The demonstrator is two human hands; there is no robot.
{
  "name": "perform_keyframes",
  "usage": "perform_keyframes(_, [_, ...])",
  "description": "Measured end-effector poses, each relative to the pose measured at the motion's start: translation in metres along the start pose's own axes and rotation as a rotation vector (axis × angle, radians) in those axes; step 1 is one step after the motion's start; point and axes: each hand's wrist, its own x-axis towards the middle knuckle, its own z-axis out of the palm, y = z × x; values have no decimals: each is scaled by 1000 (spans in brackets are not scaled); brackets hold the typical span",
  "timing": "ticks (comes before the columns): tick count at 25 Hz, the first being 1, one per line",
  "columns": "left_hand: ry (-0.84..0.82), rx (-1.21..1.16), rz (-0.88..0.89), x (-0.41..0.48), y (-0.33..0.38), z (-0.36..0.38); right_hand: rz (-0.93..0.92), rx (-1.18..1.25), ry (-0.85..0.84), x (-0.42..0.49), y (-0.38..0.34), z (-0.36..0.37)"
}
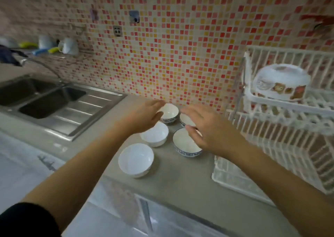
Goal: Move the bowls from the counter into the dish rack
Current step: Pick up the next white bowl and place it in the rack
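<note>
Several small white bowls stand on the grey counter (180, 178). Two plain white ones sit nearest: one at the front (136, 159) and one behind it (155, 133). Three have blue-patterned rims: one near the wall (169, 112), one partly hidden under my right hand (186, 120), one closer to me (184, 143). My left hand (144, 115) hovers open over the far-left bowls, holding nothing. Over the right-hand bowls my right hand (207, 128) is spread open, also holding nothing. The white wire dish rack (271, 113) stands at the right with one patterned bowl (282, 82) upside down on its upper tier.
A steel double sink (54, 99) with a tap lies at the left. Cups and cloths sit on the ledge behind it. A red and yellow mosaic tiled wall runs along the back. White cabinet fronts are below the counter edge.
</note>
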Motion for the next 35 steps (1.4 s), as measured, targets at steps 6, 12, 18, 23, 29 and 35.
perform_keyframes(6, [-270,-44,-291,-55,-94,102,377,226,-589,4,-82,174])
perform_keyframes(12, [-324,-87,-539,-71,-117,167,1001,324,-671,17,-106,253])
perform_keyframes(18, [-154,-328,-719,-76,-112,161,1160,383,-687,29,-123,259])
perform_keyframes(23, [136,-504,-612,-55,-96,78,1049,372,-353,67,-106,192])
perform_keyframes(29, [500,-532,-363,-9,-28,-31,828,164,59,118,-40,42])
perform_keyframes(35, [728,-377,2,39,52,-101,425,-386,172,85,13,-89])
